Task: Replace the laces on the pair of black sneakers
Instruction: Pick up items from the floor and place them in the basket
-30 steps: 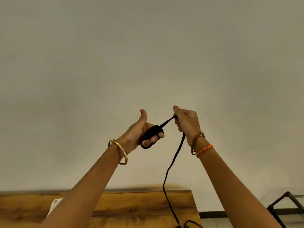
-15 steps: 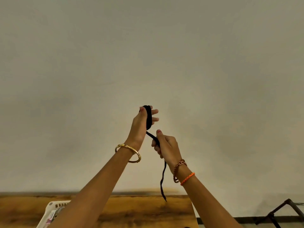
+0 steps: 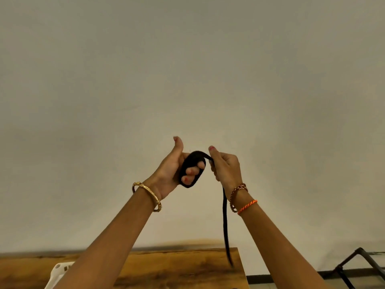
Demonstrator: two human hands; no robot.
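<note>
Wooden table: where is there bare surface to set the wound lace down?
The wooden table shows bare between the two forearms, out to its right edge. Its left part is crowded by the white basket. The black lace dangles above the right corner.

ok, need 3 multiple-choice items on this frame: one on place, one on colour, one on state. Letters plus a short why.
1. Where is the lace coiled?
A. round the left hand's fingers
B. on the table
C. round the right wrist

2. What colour is the bangle on the left wrist?
A. silver
B. gold
C. green

3. What is the right hand doing?
A. hanging open
B. flat on the table
C. pinching the lace

Answers:
1 A: loops wrap the left hand's fingers.
2 B: it shines gold.
3 C: the lace runs from its fingers and hangs above the table.
</note>
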